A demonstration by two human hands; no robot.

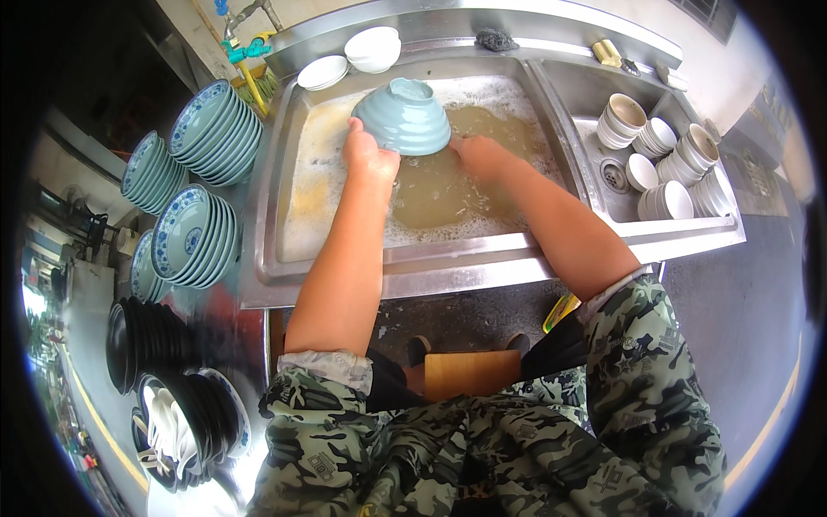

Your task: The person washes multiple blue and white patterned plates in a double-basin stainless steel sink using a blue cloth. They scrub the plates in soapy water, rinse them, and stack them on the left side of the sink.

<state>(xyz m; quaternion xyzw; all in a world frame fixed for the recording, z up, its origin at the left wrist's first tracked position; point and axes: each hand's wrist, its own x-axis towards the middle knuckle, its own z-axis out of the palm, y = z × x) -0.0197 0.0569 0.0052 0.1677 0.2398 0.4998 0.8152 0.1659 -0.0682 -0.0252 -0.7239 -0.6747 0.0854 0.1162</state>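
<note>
A pale blue ribbed bowl is tilted over the sink basin, with its foot turned up and away from me. My left hand grips its left rim, thumb on the outside. My right hand is at the bowl's right rim, slightly blurred; its fingertips are hidden by the bowl, so whether they hold anything is unclear. Below both hands, murky water with white foam fills the large steel sink basin.
Stacked blue-patterned bowls, black bowls and white spoons stand at left. White bowls, small dishes and a dark scouring pad lie on the back ledge. Stacked cups occupy the right basin. Teal-handled taps rise behind.
</note>
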